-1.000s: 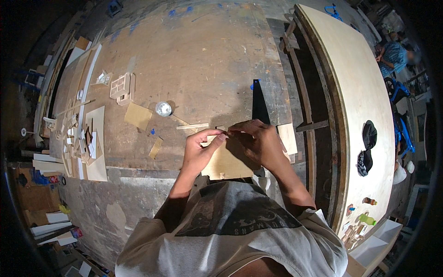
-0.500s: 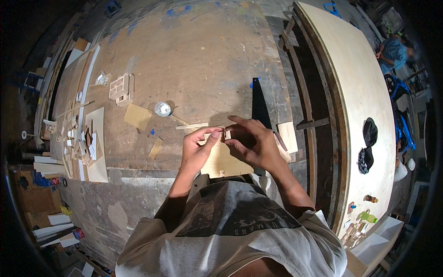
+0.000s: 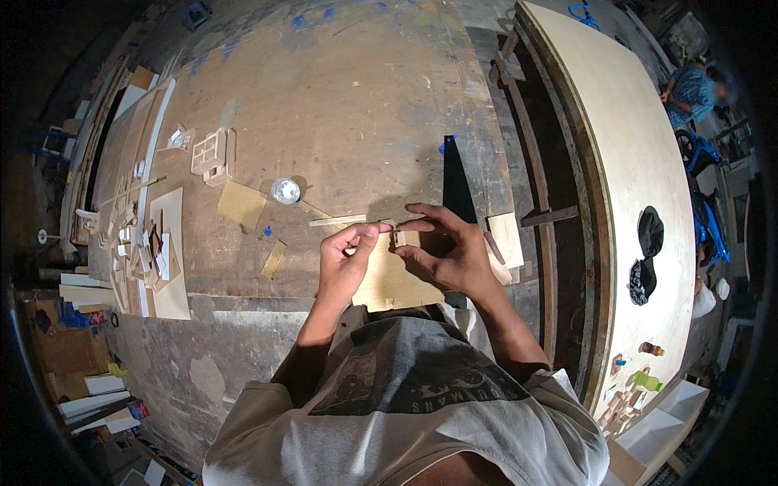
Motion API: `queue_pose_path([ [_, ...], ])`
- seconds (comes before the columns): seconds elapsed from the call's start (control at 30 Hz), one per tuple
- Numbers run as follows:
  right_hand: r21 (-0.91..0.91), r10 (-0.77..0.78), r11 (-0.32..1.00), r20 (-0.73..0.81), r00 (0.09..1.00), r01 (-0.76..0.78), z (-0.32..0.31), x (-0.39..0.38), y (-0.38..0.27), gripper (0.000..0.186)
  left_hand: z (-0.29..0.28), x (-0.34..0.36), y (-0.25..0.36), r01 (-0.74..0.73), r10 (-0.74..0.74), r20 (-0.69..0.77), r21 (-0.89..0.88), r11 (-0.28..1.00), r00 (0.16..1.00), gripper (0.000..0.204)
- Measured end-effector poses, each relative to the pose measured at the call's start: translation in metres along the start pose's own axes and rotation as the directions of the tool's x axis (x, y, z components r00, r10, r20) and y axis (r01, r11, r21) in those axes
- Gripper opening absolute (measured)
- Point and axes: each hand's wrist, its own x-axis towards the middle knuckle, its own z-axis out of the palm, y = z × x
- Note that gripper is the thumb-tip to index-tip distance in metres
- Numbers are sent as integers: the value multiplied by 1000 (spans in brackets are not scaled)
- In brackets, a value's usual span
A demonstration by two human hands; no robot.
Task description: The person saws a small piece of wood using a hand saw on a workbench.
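Observation:
A small pale wooden piece (image 3: pixel 399 238) is between the thumb and a fingertip of my right hand (image 3: pixel 458 253), whose index finger is raised apart. My left hand (image 3: pixel 344 257) is closed in a pinch, its fingertips at the left side of that piece. Whatever lies in the left pinch is too small to make out. Both hands are above a flat light wooden board (image 3: pixel 389 287) at the table's near edge. Just beyond them lies a thin wooden strip (image 3: pixel 339 219). A dark, tapered saw blade (image 3: pixel 459 182) lies beyond my right hand, its near end hidden.
On the worktable (image 3: pixel 340 105) are a clear round container (image 3: pixel 285 191), a small wooden model (image 3: pixel 212 154), a sandpaper-like square (image 3: pixel 241 205) and heaped offcuts (image 3: pixel 138 251). A pale-topped bench (image 3: pixel 624 162) stands right, carrying a black cap-like item (image 3: pixel 650 232). Another person (image 3: pixel 693 93) is far right.
My right index finger has lifted slightly and spread from the thumb. My left fingers have shifted a little. The small wooden piece remains at nearly the same spot.

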Motion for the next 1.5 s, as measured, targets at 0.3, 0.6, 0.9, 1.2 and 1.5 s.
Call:
queue_pose_path([
  [0.3,15,99,995,27,995,-100,-2,-1,-5,49,1,-1,10,96,-95,-16,50,994,995,27],
  [0.6,15,140,990,12,990,-140,-1,-3,-8,42,5,0,8,-34,35,27,-37,999,999,23],
  [0.9,-290,-164,938,116,980,192,-11,1,-14,52,4,-1,19,-107,111,-37,100,989,993,27],
  [1.2,318,168,934,0,986,-159,0,-4,-13,36,1,-1,35,-305,317,-116,110,946,941,30],
  [1.5,324,71,945,-89,993,-38,7,-3,-23,31,-4,-3,37,-348,354,-8,162,923,935,21],
])
